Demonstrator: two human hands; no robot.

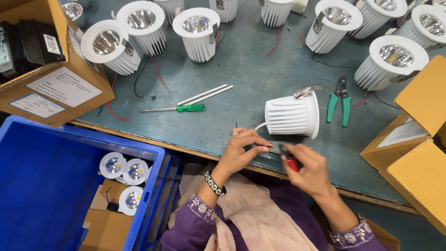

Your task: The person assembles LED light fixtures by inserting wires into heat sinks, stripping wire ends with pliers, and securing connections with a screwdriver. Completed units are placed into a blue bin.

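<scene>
A white finned downlight housing (pixel 291 115) lies on its side on the blue-grey table, a thin white wire (pixel 260 125) running from it toward my hands. My left hand (pixel 244 148) pinches the wire's end between thumb and fingers. My right hand (pixel 307 169) grips a small red-handled tool (pixel 291 160) whose dark tip meets the wire at my left fingertips. Both hands are close together at the table's front edge, just below the housing.
Several white downlights (pixel 198 32) stand along the far side. A green-handled screwdriver (pixel 179 108), two white sleeves (pixel 205 94) and green-handled cutters (pixel 339 101) lie mid-table. Cardboard boxes sit at left (pixel 60 86) and right (pixel 418 158). A blue crate (pixel 51 181) with small lights is lower left.
</scene>
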